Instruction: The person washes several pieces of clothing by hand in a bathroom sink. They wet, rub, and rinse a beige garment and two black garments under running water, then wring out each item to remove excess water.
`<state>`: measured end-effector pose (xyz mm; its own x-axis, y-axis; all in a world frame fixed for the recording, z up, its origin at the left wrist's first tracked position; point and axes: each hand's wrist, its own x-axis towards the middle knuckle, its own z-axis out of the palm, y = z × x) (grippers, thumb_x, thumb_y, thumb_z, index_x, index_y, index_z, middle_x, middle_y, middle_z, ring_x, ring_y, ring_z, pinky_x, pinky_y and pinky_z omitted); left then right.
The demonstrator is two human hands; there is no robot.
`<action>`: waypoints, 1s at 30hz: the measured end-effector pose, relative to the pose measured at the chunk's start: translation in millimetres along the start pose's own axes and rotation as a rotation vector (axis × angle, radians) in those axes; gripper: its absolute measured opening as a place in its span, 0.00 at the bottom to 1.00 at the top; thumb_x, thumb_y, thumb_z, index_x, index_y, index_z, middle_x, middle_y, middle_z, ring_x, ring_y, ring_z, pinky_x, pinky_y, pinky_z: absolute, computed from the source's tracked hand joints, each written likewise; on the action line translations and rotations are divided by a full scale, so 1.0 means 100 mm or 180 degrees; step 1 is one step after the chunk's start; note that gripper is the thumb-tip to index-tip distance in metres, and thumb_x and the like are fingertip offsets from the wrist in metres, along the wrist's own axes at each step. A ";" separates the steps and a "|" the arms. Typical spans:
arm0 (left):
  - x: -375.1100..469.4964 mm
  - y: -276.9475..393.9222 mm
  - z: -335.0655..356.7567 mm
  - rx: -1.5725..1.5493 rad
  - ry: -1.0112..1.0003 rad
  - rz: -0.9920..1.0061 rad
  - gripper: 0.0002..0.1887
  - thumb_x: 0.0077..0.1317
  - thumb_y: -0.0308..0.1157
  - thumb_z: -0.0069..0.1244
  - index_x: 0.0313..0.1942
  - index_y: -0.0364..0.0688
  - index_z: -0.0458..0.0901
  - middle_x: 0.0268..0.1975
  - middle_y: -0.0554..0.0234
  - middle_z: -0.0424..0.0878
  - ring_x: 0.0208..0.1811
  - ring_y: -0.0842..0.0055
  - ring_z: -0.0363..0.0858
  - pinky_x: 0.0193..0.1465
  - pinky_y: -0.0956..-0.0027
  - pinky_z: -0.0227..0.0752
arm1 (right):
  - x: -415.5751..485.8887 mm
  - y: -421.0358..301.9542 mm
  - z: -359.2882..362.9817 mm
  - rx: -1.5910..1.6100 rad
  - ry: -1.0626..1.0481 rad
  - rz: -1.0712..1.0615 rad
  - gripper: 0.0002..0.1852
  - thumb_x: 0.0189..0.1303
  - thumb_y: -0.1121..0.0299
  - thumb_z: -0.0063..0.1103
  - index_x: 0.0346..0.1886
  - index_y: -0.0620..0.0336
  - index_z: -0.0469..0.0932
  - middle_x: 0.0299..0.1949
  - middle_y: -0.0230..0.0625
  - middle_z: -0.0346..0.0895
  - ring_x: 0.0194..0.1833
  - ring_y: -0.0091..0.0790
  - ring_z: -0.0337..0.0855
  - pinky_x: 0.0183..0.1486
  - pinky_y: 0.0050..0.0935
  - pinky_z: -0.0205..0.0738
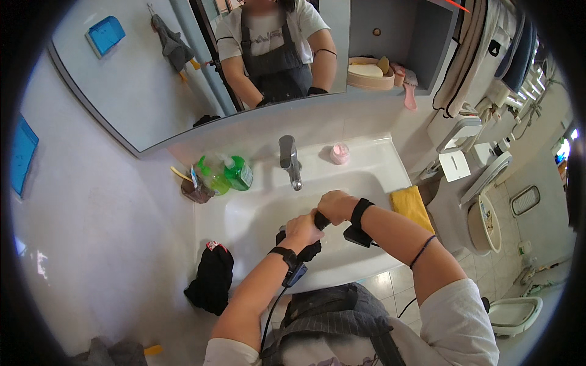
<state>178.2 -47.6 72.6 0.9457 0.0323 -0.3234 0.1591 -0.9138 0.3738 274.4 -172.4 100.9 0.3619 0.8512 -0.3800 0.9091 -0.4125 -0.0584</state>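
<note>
Over the white washbasin (pixel 256 247) both my hands grip one bunched black cloth (pixel 322 221). My left hand (pixel 303 230) is closed around it, with loose folds hanging below the fingers. Close by, slightly farther right and higher in the picture, my right hand (pixel 336 207) is clenched on the other end. The stretch of cloth between the two fists looks tight. Behind them stands the chrome faucet (pixel 288 158), and no running water is visible. Another black cloth item (pixel 211 277) with a red and white patch drapes over the basin's left edge.
Pump bottles of green liquid (pixel 238 173) and a toothbrush cup (pixel 198 190) line the basin's back left. A pink-filled jar (pixel 340 153) sits right of the faucet. A folded yellow cloth (pixel 412 208) lies on the right rim. A mirror (pixel 183 91) hangs above; a toilet (pixel 487 176) stands at right.
</note>
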 end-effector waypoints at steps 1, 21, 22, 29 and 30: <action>0.01 0.01 0.04 0.0040 0.0004 0.0019 0.32 0.48 0.37 0.57 0.58 0.53 0.72 0.39 0.53 0.86 0.43 0.56 0.84 0.47 0.55 0.77 | 0.00 0.01 0.03 0.0040 -0.0032 0.0065 0.15 0.40 0.73 0.66 0.36 0.52 0.84 0.33 0.42 0.83 0.39 0.46 0.85 0.43 0.39 0.80; -0.66 0.38 -0.01 -0.3795 0.0839 0.0938 0.38 0.59 0.33 0.59 0.64 0.36 0.54 0.60 0.52 0.67 0.60 0.64 0.69 0.66 0.63 0.61 | -0.87 -1.19 0.78 0.3614 0.3451 0.0459 0.59 0.45 0.64 0.77 0.74 0.64 0.42 0.72 0.54 0.49 0.73 0.49 0.53 0.72 0.37 0.50; -0.72 0.48 0.01 -0.4641 0.0507 0.1079 0.37 0.60 0.31 0.56 0.65 0.36 0.54 0.61 0.52 0.67 0.63 0.65 0.66 0.68 0.62 0.56 | -1.00 -1.17 0.76 0.3937 0.3592 0.0423 0.56 0.45 0.68 0.75 0.74 0.61 0.45 0.70 0.52 0.56 0.70 0.48 0.59 0.70 0.37 0.55; -0.71 0.97 0.14 -0.4096 -0.0277 0.2030 0.34 0.65 0.33 0.47 0.69 0.39 0.52 0.71 0.51 0.55 0.74 0.65 0.46 0.75 0.61 0.36 | -1.85 -0.85 0.90 0.4824 0.4207 0.1578 0.50 0.42 0.69 0.77 0.70 0.62 0.57 0.65 0.41 0.64 0.67 0.34 0.63 0.69 0.32 0.56; -0.72 0.96 0.19 -0.4320 -0.0316 0.1551 0.30 0.65 0.35 0.47 0.66 0.38 0.58 0.72 0.50 0.55 0.75 0.64 0.48 0.75 0.62 0.35 | -2.01 -0.77 0.99 0.4700 0.4342 0.1639 0.51 0.42 0.71 0.76 0.71 0.64 0.56 0.64 0.40 0.65 0.66 0.33 0.63 0.69 0.31 0.55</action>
<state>120.1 -145.6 115.8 0.9691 -0.2437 0.0378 0.0273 0.2583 0.9657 111.9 -343.5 90.6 0.9898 -0.0462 0.1345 0.1371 0.0600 -0.9887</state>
